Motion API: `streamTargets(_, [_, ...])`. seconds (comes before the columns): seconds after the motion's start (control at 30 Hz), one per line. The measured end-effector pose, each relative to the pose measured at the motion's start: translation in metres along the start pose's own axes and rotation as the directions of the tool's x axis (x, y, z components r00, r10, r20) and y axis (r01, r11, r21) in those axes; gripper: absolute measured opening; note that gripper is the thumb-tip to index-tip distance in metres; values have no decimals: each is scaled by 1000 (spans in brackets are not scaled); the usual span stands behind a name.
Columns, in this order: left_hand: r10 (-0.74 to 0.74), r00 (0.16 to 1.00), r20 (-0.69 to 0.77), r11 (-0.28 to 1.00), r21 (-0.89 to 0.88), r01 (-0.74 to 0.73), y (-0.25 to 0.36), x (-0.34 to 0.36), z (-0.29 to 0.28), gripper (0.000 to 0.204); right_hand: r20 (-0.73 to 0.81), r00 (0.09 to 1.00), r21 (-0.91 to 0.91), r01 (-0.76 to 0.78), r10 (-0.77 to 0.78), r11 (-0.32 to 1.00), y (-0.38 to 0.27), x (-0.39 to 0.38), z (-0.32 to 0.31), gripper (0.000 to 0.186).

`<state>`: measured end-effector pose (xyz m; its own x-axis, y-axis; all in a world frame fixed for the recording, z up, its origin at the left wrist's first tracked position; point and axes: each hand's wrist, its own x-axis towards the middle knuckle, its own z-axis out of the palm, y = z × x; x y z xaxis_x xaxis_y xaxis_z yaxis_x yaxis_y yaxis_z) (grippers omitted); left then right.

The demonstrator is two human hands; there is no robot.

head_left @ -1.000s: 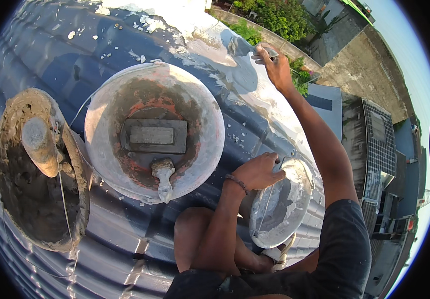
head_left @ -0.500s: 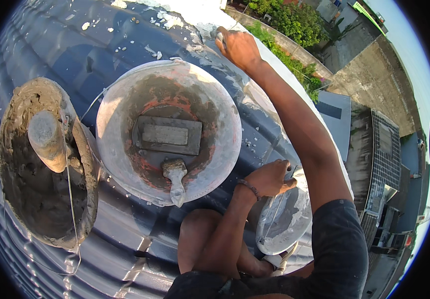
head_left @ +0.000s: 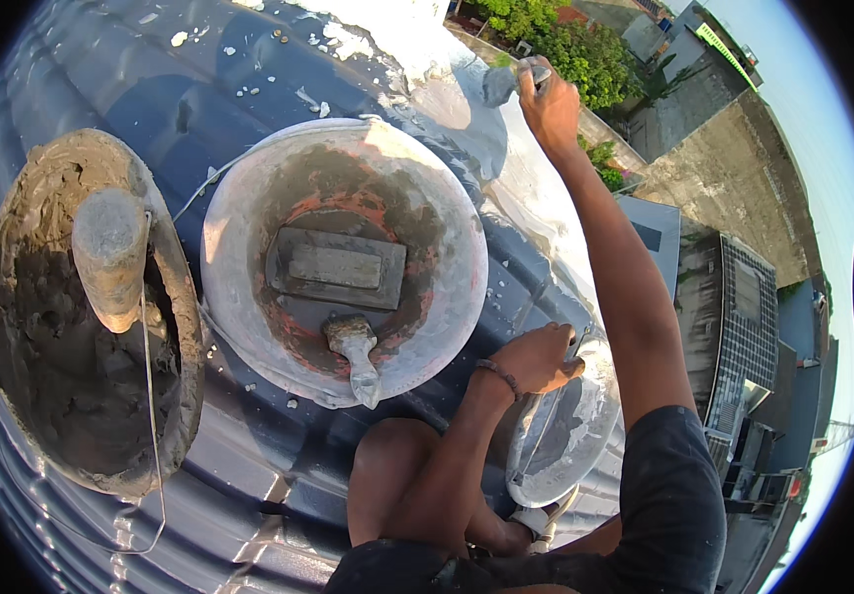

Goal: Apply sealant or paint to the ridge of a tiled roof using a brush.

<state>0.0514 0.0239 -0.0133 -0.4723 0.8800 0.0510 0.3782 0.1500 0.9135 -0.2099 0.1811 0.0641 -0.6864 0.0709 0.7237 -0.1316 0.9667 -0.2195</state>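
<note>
My right hand [head_left: 550, 111] is closed around the handle of a paintbrush [head_left: 498, 86]. Its grey, coated head is just above the white-coated strip [head_left: 521, 183] along the roof's edge; whether it touches cannot be made out. Lower down, my left hand [head_left: 538, 358], with a dark bracelet at the wrist, grips the upper rim of a small bucket [head_left: 536, 487]. This bucket tilts beside my knee, smeared inside with grey-white coating, a thin wire handle across it.
A wide pale basin [head_left: 224, 247] on the blue corrugated roof [head_left: 239, 465] contains a rectangular float [head_left: 336, 267] and another brush [head_left: 353, 346]. At left, a bucket [head_left: 192, 396] of wet grey mortar holds a mortar-caked cylinder [head_left: 110, 252]. Beyond the edge lie trees and buildings far below.
My right hand has moved right and slightly up with the paintbrush, swinging outward over the white strip. The left hand keeps its hold on the small bucket. The view has shifted slightly.
</note>
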Motion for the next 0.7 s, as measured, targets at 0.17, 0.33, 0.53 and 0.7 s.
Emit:
streamTargets(0.17, [-48, 998, 48, 998, -24, 50, 1, -2, -5, 55, 195, 944, 666, -327, 266, 670, -12, -12, 28, 35])
streamTargets(0.33, [-25, 999, 28, 1000, -5, 25, -1, -2, -6, 55, 148, 886, 154, -460, 440, 874, 38, -12, -7, 34])
streamTargets(0.53, [-43, 998, 37, 998, -39, 45, 2, 2, -2, 56, 50, 997, -279, -41, 57, 959, 17, 21, -6, 37])
streamTargets(0.7, [-79, 995, 55, 995, -57, 82, 0, 2, -1, 55, 255, 957, -233, 200, -138, 952, -41, 38, 33, 39])
